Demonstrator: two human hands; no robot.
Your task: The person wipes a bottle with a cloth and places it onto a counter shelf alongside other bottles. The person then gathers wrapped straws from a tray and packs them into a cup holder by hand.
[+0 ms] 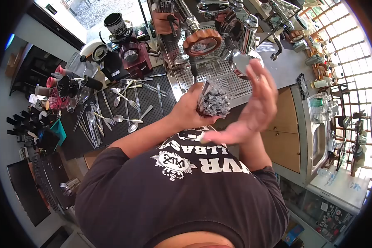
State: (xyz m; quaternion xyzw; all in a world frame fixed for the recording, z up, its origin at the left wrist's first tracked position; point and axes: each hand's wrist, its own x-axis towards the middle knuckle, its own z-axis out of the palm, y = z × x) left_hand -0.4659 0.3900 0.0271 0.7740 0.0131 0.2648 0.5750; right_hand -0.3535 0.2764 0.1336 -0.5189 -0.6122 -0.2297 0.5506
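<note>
My left hand (190, 108) is wrapped around a bundle of thin things in clear plastic sleeves (215, 101), seen end-on in front of my chest. What the sleeves contain is too crumpled to make out. To the right of the bundle, my right hand (258, 108) is raised with its fingers stretched out and nothing in it. Left of my left forearm, loose forks (130, 101), spoons (120, 118) and a pile of slim cutlery (93, 128) lie on a dark mat (149, 138).
An espresso machine with a perforated drip tray (231, 82) and wooden-rimmed part (201, 42) stands ahead. A dark red grinder (134, 56) is at the back left. To the right are a sink (319, 142) and wooden cabinet doors (281, 151). Cups (56, 78) stand at the left.
</note>
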